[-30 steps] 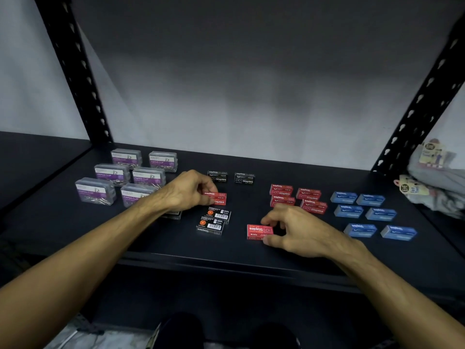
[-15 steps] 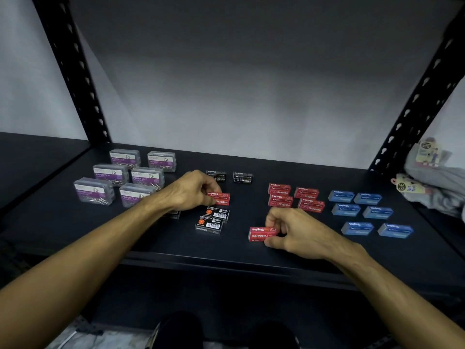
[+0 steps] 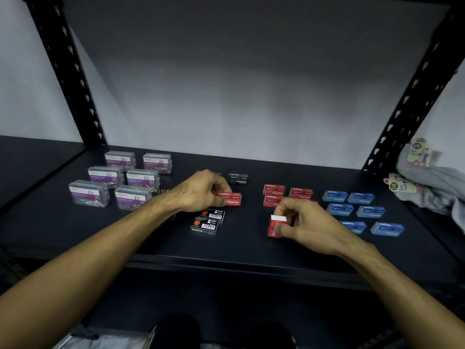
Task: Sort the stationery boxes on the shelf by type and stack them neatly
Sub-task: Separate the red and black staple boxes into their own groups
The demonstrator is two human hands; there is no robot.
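Since the earlier frames, the right hand [image 3: 305, 224] has tipped its red box [image 3: 274, 227] up on end, white end up, near the front of the shelf [image 3: 251, 258]; before it lay flat.

Head view: thumb and fingers pinch this box, probably to carry it to the red group [image 3: 288, 193] just behind. The left hand [image 3: 201, 191] curls round another red box [image 3: 232, 199], above the black boxes [image 3: 207, 221], likely because it belongs further right. Clip boxes [image 3: 120, 181] stand sorted at far left, blue boxes [image 3: 362, 212] at right.
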